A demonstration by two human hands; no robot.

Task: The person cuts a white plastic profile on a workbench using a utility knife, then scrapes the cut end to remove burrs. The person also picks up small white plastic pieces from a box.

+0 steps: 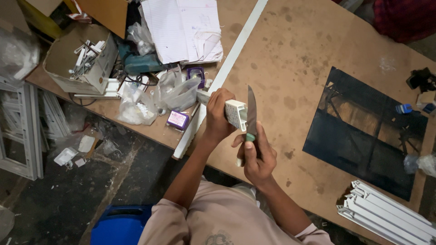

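Left hand [217, 119] grips white profile [236, 113], right hand [255, 156] grips knife [251, 113] — plastic bags [175, 93] beside

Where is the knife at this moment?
In the head view, the knife is near the centre, upright in the right hand, its blade against the end of the white profile piece held by the left hand.

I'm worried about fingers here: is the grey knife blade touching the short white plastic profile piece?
Touching. In the head view the knife blade, held upright by the right hand, lies against the cut end of the white profile piece gripped by the left hand.
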